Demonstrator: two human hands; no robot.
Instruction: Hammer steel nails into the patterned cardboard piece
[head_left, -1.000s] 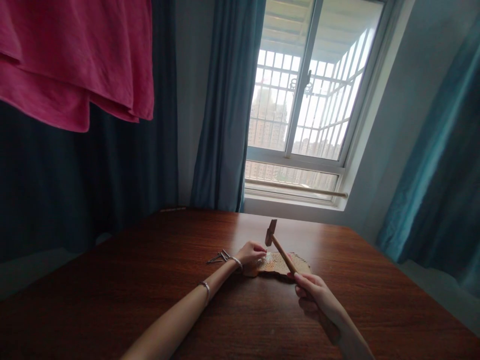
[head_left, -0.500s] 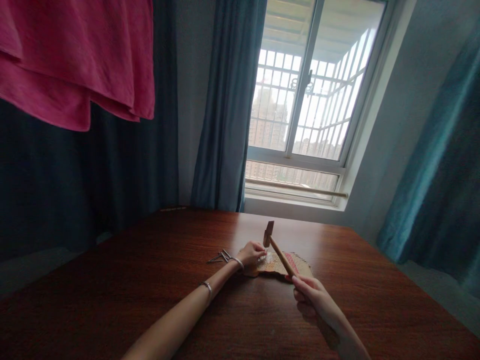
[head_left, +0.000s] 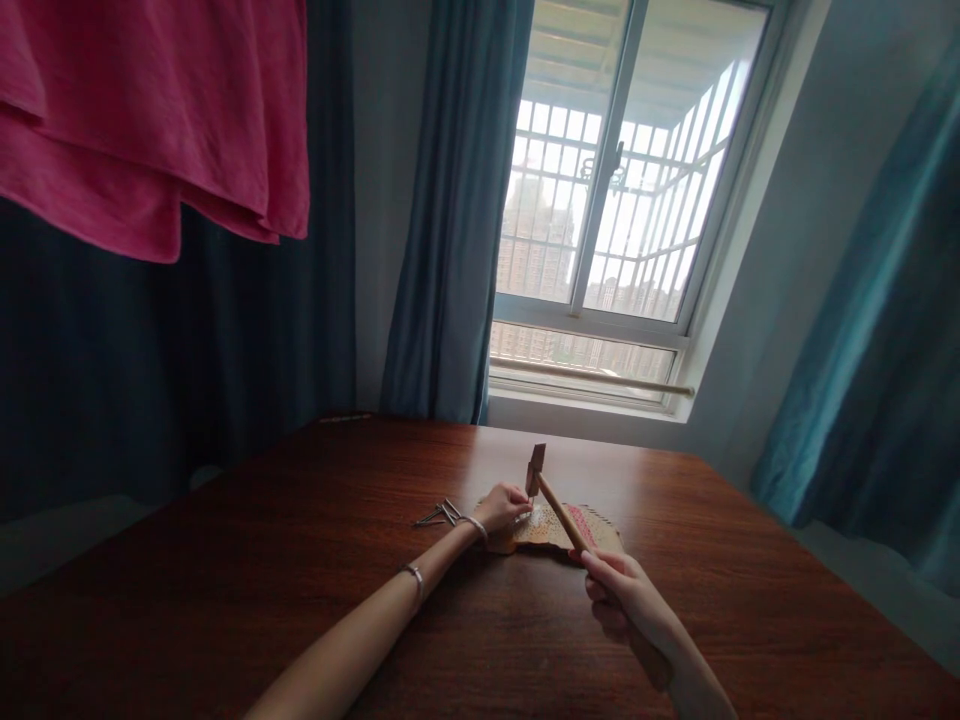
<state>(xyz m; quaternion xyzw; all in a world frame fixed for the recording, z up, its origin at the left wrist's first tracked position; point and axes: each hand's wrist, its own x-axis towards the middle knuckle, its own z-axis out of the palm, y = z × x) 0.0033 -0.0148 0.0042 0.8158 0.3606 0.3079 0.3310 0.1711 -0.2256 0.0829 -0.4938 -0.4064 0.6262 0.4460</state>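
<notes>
My left hand (head_left: 504, 508) is closed in a pinch round a thin upright punch (head_left: 533, 501), mostly hidden by the fingers. It rests over a tan, uneven-edged piece (head_left: 551, 528), perhaps leather, marked with many small dots and a reddish patch. My right hand (head_left: 619, 590) grips the wooden handle of a hammer (head_left: 559, 512). The hammer's brownish head is at the top of the punch and appears to touch it. Left of my left hand lie several slim metal rods (head_left: 439, 513), loosely crossed.
The dark wooden table (head_left: 300, 600) reaches back to the wall below a barred window (head_left: 592, 220). Blue curtains (head_left: 457, 220) hang on both sides. A pink cloth (head_left: 165, 120) hangs at the upper left, above the tabletop.
The hammer's head has dropped slightly and shifted a little left, nearer the top of the punch. My left hand stays in place.
</notes>
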